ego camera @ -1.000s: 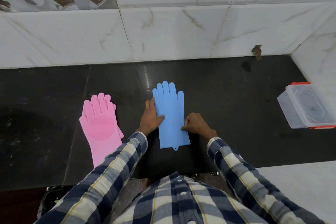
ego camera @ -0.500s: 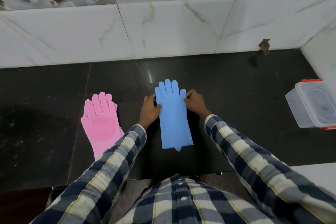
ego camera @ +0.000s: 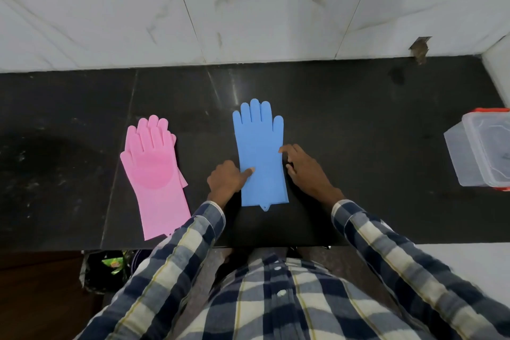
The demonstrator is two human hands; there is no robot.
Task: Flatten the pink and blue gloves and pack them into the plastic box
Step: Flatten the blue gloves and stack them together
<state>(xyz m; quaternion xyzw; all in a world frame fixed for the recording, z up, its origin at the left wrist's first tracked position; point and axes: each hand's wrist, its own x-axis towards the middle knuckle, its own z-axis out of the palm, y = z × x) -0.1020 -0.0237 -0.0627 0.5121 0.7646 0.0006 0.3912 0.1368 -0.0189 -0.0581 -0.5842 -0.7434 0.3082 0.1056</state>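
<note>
Gloves lie side by side on the dark counter, fingers pointing toward the marble-tiled wall: the blue glove sits in the middle, straight and flat, and the pink glove lies well to its left, apparently a stacked pair with one edge peeking out underneath. The left hand rests at the blue glove's left edge, fingers curled and one fingertip pressing onto the rubber; its grip closes on nothing. The right hand hovers at the right edge with fingers loosely spread, touching the glove's side rather than holding it. Flanking the glove this way likely lets both hands smooth it down. The plastic box, clear with red clips, waits lidded at the counter's far right, well apart, so packing seems not yet begun.
</note>
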